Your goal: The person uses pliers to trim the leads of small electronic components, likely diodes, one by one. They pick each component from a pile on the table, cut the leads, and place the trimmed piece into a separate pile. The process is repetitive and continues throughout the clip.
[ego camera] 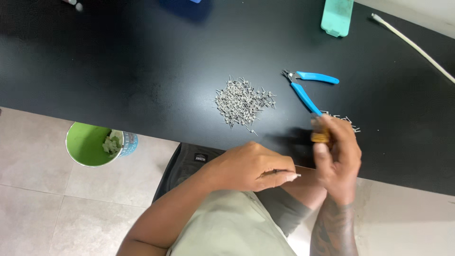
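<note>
My left hand (251, 167) is closed below the table's front edge and pinches a thin grey metal wire piece (289, 175) that points right. My right hand (337, 154) is raised beside it, fingers curled around a small brown-gold cylindrical part (320, 136). A heap of several small grey wire coils (242, 102) lies on the black table (142, 71) ahead of my left hand. Blue-handled cutters (305, 87) lie open just beyond my right hand. A few loose coils (348, 121) sit behind my right fingers.
A green cup (90, 144) with pale scraps inside stands on the tiled floor at the left, below the table edge. A teal bottle (337, 16) stands at the far side, and a white cable (412, 45) runs along the far right.
</note>
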